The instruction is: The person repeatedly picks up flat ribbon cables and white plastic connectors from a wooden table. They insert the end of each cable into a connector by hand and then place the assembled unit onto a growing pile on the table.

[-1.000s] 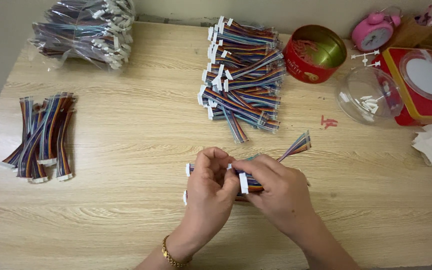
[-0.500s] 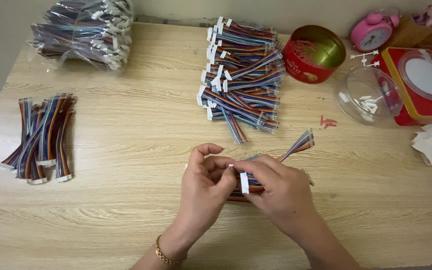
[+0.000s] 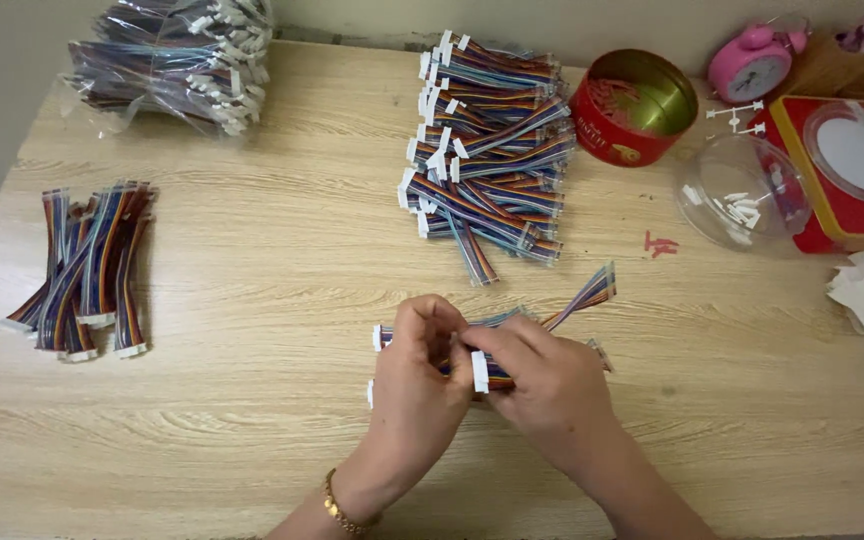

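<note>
In my grip the ribbon cables [image 3: 577, 300] feel like smooth plastic with matt white plastic plugs [image 3: 479, 371]; the worktop [image 3: 272, 300] is pale matt wood grain, the red tin [image 3: 635, 120] glossy metal, the round tub [image 3: 742, 195] clear shiny plastic

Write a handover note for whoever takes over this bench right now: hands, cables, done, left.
Left hand and right hand: both closed on a small bunch of rainbow ribbon cables at the near middle of the wooden table; the right hand's fingers pinch a white connector.
Done or left cannot be told apart by sight: a loose pile of cables lies at left, a big stack at far middle, a bagged bundle at far left.
Red tin and clear bowl of small white parts sit at right.
</note>
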